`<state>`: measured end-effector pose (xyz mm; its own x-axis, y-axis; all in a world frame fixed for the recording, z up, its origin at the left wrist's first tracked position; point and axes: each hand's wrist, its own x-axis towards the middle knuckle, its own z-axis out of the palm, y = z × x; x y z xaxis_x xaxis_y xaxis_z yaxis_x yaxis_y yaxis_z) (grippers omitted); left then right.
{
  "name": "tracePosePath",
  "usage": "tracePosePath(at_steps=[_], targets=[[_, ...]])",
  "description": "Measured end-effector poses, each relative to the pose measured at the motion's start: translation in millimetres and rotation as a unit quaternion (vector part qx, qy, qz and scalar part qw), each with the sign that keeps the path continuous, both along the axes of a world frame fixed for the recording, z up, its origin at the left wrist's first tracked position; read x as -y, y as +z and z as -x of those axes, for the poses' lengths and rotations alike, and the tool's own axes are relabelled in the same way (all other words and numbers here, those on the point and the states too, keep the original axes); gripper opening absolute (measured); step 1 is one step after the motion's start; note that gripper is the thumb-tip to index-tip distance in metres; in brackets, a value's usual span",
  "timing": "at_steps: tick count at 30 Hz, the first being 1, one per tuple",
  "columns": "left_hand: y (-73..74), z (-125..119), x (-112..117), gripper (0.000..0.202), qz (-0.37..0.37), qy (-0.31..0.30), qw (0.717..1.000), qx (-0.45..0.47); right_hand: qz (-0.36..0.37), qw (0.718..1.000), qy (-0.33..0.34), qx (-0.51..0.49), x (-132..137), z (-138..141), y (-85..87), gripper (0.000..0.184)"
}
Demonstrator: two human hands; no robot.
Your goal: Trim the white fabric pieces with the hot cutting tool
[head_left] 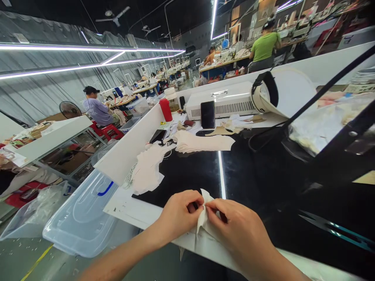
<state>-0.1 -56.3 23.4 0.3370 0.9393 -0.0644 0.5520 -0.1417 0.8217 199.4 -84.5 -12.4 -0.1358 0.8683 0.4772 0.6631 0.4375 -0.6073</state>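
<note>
Both my hands meet at the near edge of a glossy black table (258,171). My left hand (178,214) and my right hand (234,228) are each closed in a pinch on the same small white fabric piece (205,218), which stands up between the fingertips and hangs down toward me. A loose heap of white fabric pieces (148,169) lies to the left. A neater stack of white fabric (202,142) lies farther back.
A clear plastic bin lid (82,214) sits low at the left. A white machine box (225,103), a leaning phone (208,114) and a red bottle (165,109) stand at the back. Black-handled scissors (336,228) lie right. Other people sit at distant tables.
</note>
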Motion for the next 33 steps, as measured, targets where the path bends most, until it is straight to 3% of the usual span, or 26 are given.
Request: tracePosePath(at_steps=[14, 23, 33], targets=[[-2.8, 2, 1, 0.012, -0.003, 0.010, 0.999, 0.044, -0.014, 0.999, -0.030, 0.009, 1, 4, -1.8, 0.024], [7.2, 3, 0, 0.016, 0.001, 0.002, 0.998, 0.062, -0.010, 0.999, -0.027, 0.015, 2, 2, -2.4, 0.023], [5.4, 4, -1, 0.016, 0.010, 0.001, 0.998, 0.064, -0.034, 0.999, -0.029, 0.029, 2, 3, -2.2, 0.022]])
